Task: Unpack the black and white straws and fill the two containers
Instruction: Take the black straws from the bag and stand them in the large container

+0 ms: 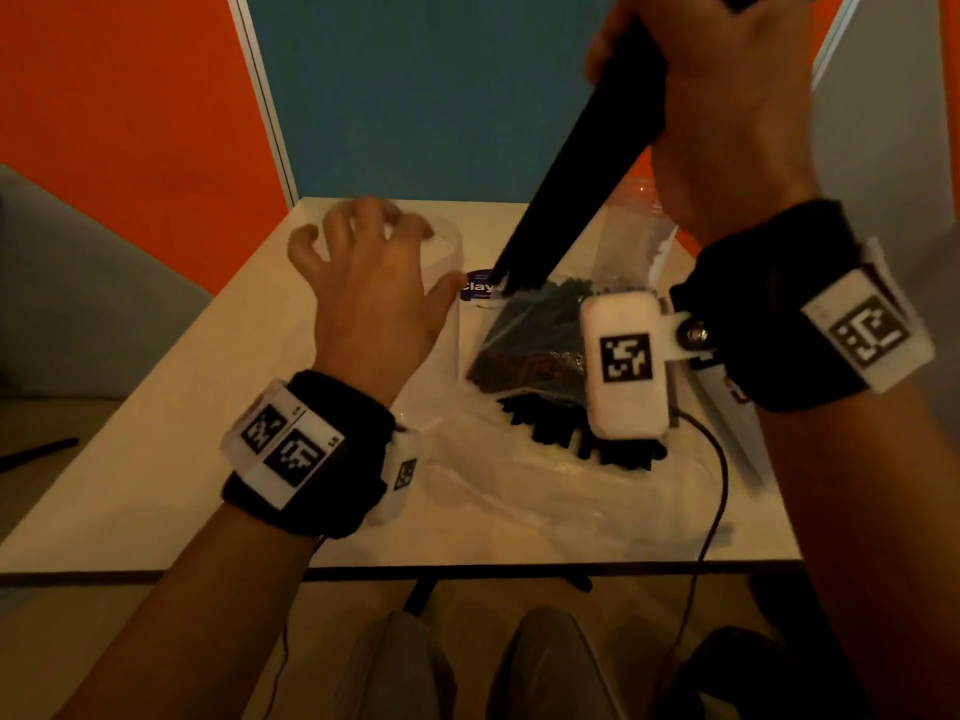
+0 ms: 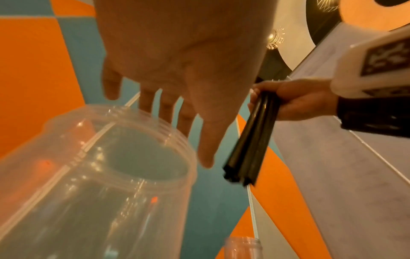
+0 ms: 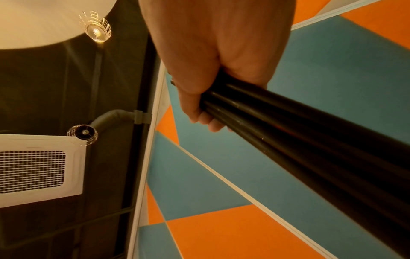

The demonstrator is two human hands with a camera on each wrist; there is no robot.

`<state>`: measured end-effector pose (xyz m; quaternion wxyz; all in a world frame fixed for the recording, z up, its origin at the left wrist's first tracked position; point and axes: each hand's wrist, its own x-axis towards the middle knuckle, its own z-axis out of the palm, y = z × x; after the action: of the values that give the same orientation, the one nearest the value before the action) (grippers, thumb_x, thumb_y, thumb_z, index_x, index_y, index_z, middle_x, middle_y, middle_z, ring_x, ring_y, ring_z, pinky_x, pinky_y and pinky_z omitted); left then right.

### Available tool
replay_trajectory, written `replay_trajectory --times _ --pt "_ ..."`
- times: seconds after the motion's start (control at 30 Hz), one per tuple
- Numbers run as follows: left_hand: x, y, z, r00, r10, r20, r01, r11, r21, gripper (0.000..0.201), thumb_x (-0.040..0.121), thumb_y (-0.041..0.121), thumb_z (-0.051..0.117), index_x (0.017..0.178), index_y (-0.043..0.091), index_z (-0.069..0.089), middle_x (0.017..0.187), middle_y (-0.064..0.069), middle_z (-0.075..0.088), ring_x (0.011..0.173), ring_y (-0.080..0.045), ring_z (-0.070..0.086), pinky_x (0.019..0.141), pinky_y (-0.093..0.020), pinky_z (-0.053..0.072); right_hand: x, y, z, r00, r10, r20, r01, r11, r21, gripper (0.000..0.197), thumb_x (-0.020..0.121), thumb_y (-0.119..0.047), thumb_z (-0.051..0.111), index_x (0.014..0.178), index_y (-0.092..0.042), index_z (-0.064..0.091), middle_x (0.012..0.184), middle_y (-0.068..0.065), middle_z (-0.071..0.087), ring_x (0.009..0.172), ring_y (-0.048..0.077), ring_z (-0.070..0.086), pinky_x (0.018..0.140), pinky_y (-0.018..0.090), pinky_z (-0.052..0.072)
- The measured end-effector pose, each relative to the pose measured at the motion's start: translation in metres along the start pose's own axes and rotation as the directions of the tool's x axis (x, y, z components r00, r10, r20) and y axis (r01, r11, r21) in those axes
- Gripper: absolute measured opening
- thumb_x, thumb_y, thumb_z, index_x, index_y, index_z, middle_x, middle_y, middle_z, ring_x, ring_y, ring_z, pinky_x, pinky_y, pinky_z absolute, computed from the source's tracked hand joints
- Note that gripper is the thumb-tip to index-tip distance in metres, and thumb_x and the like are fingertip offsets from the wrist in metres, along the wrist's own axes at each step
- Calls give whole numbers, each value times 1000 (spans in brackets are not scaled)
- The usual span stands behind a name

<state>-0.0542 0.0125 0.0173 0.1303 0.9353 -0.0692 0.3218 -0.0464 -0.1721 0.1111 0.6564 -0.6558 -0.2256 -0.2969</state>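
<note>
Our right hand (image 1: 727, 96) grips a bundle of black straws (image 1: 582, 163) raised over the table's (image 1: 156, 459) far edge, fingers curled tight around it. Our left hand (image 1: 374, 293) hovers, fingers spread, above the clear jar (image 2: 111, 175) near the far left corner. More straws lie in the bag (image 1: 530, 345) at mid-table.
</note>
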Motion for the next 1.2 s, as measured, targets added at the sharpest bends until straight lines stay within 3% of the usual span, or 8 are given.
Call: replay_trajectory --times 0.13,0.3,0.43,0.57,0.67,0.87,1.0,1.2 --pt "-6 6 11 995 -30 96 33 999 -27 20 95 33 48 100 20 63 104 -3 62 110 -27 51 109 -57 11 13 7 15 990 127 -55 -131 989 -72 22 78 -31 57 67 -14 47 64 -5 47 53 -3 47 63 15 39" --pt "-14 13 13 999 20 34 -17 996 -92 13 92 26 51 95 22 63 100 2 65 107 -24 53 110 -54 7 7 0 43 990 -108 -93 121 981 150 16 85 4 53 71 -4 51 62 8 51 56 13 51 60 24 43" --pt "-16 10 14 999 31 13 -29 991 -131 15 94 27 50 93 19 62 94 -3 64 99 -28 54 110 -54 13 0 26 61 999 51 -10 -49 989 139 14 89 -9 61 81 -1 54 64 7 56 63 20 56 66 32 50" --pt "-17 4 22 996 61 -61 -69 988 -142 16 92 29 53 97 16 62 92 -7 55 92 -29 53 106 -53 20 -3 56 72 965 237 109 -239 971 12 26 86 -20 66 95 3 56 68 10 63 66 25 63 74 40 56" --pt "-17 1 27 991 24 -129 -55 969 -240 24 88 31 59 100 11 53 94 -6 53 92 -27 52 106 -50 24 -7 76 77 941 312 134 -297 947 -118 33 84 -23 69 104 -9 48 82 12 66 71 19 67 73 31 59" --pt "-16 -6 31 979 -2 -203 -60 952 -300 35 85 37 63 96 5 52 91 -9 52 90 -20 37 93 -43 35 -13 98 77 903 401 153 -302 847 -438 23 78 -35 73 81 -17 59 77 -3 63 74 11 62 62 22 48" --pt "-16 -8 31 984 -5 -178 -51 951 -305 40 85 38 62 102 4 53 99 -12 55 96 -28 44 92 -37 31 -20 103 72 841 501 204 -400 830 -388 33 79 -37 72 101 -14 65 88 -5 68 80 5 65 67 17 49" --pt "-17 -7 29 988 10 -152 -50 963 -264 44 86 42 59 108 4 54 102 -13 58 97 -29 45 98 -44 34 -20 97 71 907 382 178 -342 914 -220 59 80 -34 73 129 -24 42 125 -3 55 111 8 56 87 14 47"
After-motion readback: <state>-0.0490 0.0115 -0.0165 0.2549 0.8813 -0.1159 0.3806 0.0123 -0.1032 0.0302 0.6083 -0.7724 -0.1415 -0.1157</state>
